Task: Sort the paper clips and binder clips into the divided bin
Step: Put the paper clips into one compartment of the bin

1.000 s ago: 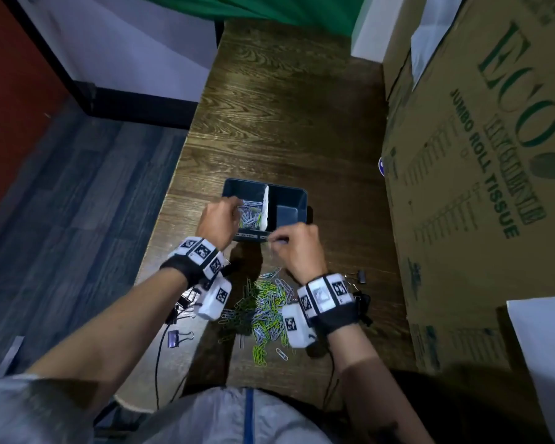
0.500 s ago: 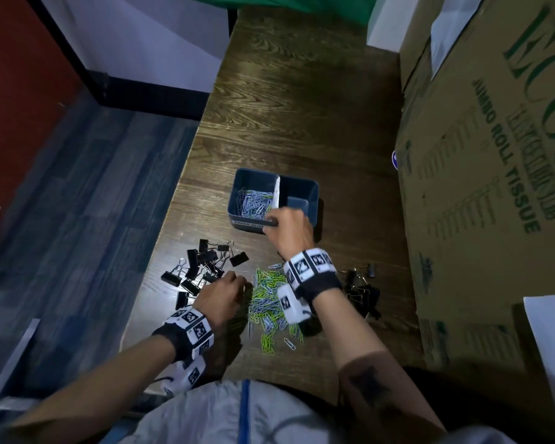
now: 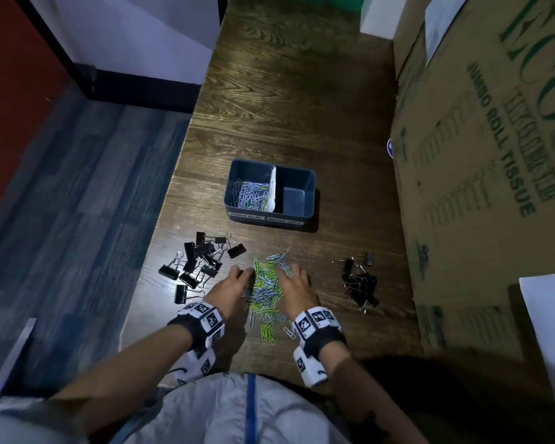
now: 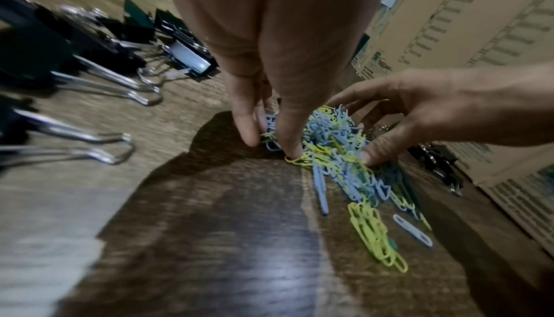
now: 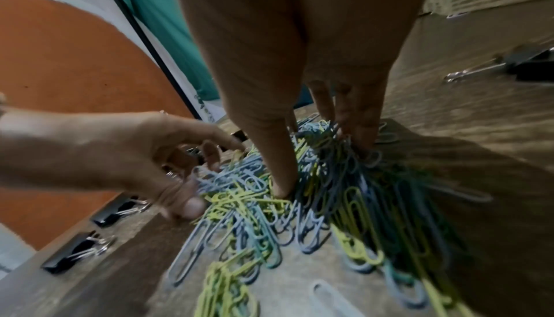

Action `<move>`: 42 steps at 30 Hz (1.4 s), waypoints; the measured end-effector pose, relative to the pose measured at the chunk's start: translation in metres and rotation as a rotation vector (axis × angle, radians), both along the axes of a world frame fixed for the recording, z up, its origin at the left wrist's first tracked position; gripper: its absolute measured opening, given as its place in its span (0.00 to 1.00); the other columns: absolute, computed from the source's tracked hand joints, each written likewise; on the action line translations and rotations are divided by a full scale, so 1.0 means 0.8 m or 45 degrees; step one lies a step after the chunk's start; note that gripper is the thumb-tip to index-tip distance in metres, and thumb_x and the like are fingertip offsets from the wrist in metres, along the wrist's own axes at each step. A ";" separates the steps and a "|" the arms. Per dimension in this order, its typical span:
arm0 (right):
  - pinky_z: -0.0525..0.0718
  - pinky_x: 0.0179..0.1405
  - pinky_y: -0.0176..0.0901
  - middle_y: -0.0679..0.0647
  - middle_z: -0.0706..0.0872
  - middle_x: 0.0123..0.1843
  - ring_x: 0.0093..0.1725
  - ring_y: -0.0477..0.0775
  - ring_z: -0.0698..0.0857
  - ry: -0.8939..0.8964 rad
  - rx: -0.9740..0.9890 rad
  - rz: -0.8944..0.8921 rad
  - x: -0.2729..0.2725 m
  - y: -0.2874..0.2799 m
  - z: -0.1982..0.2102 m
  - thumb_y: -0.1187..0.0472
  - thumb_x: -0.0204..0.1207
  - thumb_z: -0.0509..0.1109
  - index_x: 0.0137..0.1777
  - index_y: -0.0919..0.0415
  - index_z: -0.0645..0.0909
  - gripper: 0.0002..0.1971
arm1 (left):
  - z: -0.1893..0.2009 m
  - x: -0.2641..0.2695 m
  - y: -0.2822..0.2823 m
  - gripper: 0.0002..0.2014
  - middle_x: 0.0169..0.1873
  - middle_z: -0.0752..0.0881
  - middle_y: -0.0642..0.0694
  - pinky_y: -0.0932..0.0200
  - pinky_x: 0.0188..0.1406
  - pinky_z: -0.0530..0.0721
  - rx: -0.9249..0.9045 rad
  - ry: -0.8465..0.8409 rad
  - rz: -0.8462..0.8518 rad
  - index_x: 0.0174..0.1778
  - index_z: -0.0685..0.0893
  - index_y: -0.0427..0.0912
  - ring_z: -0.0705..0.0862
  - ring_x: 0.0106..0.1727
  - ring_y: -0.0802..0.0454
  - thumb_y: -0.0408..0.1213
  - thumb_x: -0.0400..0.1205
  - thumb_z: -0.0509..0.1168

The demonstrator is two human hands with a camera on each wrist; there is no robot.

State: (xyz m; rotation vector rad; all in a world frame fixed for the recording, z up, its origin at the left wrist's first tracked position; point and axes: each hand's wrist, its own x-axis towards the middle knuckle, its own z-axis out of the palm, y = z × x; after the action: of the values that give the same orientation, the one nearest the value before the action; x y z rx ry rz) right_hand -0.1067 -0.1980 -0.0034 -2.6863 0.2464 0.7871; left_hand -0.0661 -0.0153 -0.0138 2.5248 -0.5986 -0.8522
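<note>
A loose heap of thin wire paper clips [image 3: 265,293], green and pale blue, is spread on the wood-grain bench [image 3: 302,107], stretched lengthwise toward the bin [image 3: 271,216]. It's hemmed in by the left hand [image 3: 228,291] and right hand [image 3: 297,291], both kept loose, fingertips pressed against its sides. More are piled in the left compartment of the blue plastic bin, beside a white divider [image 3: 272,190]. Black binder clips [image 3: 202,261] are scattered either side.

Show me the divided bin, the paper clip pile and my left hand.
divided bin [image 3: 305,219], head view, near wall.
paper clip pile [image 3: 265,287], head view, heap's middle.
left hand [image 3: 227,290], head view, back of the hand.
</note>
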 end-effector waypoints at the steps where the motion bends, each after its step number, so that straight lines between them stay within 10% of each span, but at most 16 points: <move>1: 0.78 0.68 0.61 0.56 0.63 0.77 0.76 0.64 0.66 -0.022 -0.003 0.013 -0.002 0.004 0.000 0.68 0.71 0.78 0.82 0.47 0.62 0.43 | -0.002 -0.001 -0.006 0.44 0.66 0.68 0.44 0.61 0.43 0.77 -0.001 -0.004 -0.007 0.80 0.56 0.53 0.81 0.46 0.49 0.28 0.72 0.71; 14: 0.87 0.59 0.47 0.58 0.87 0.66 0.57 0.60 0.89 -0.176 0.133 -0.221 0.000 -0.012 0.039 0.65 0.80 0.74 0.65 0.54 0.87 0.15 | 0.006 0.007 -0.013 0.07 0.42 0.77 0.54 0.76 0.35 0.73 -0.109 -0.109 0.031 0.54 0.83 0.43 0.78 0.41 0.56 0.31 0.82 0.67; 20: 0.91 0.44 0.55 0.58 0.92 0.42 0.41 0.60 0.91 -0.220 0.117 -0.300 0.008 -0.018 0.047 0.62 0.79 0.74 0.49 0.54 0.91 0.05 | 0.024 0.023 -0.009 0.06 0.40 0.86 0.51 0.66 0.40 0.84 -0.244 -0.253 0.088 0.47 0.88 0.44 0.84 0.37 0.56 0.29 0.81 0.69; 29: 0.90 0.54 0.50 0.55 0.92 0.52 0.48 0.52 0.89 -0.226 0.241 -0.338 0.021 -0.033 0.078 0.63 0.81 0.73 0.52 0.58 0.91 0.06 | 0.109 0.078 -0.006 0.06 0.41 0.87 0.50 0.82 0.41 0.74 -0.510 -0.504 0.233 0.48 0.90 0.38 0.81 0.37 0.59 0.26 0.79 0.71; 36: 0.90 0.53 0.48 0.55 0.92 0.49 0.47 0.50 0.89 -0.320 0.282 -0.250 0.052 -0.033 0.138 0.65 0.79 0.74 0.50 0.60 0.91 0.04 | 0.157 0.181 -0.033 0.08 0.44 0.91 0.43 0.56 0.50 0.88 -0.544 -0.649 0.400 0.54 0.89 0.39 0.87 0.42 0.53 0.30 0.80 0.70; 42: 0.80 0.54 0.35 0.54 0.92 0.50 0.48 0.44 0.83 -0.545 0.350 -0.168 0.115 -0.027 0.197 0.66 0.78 0.75 0.48 0.61 0.92 0.04 | 0.128 0.173 -0.035 0.11 0.47 0.91 0.41 0.55 0.53 0.87 -0.444 -0.591 0.533 0.60 0.87 0.39 0.89 0.44 0.49 0.34 0.83 0.67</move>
State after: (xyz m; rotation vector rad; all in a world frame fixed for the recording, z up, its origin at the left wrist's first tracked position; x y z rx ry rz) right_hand -0.0149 -0.2195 0.1543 -2.4685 0.1899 0.1788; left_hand 0.0721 -0.0431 0.0885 2.3889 -0.2939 -0.0060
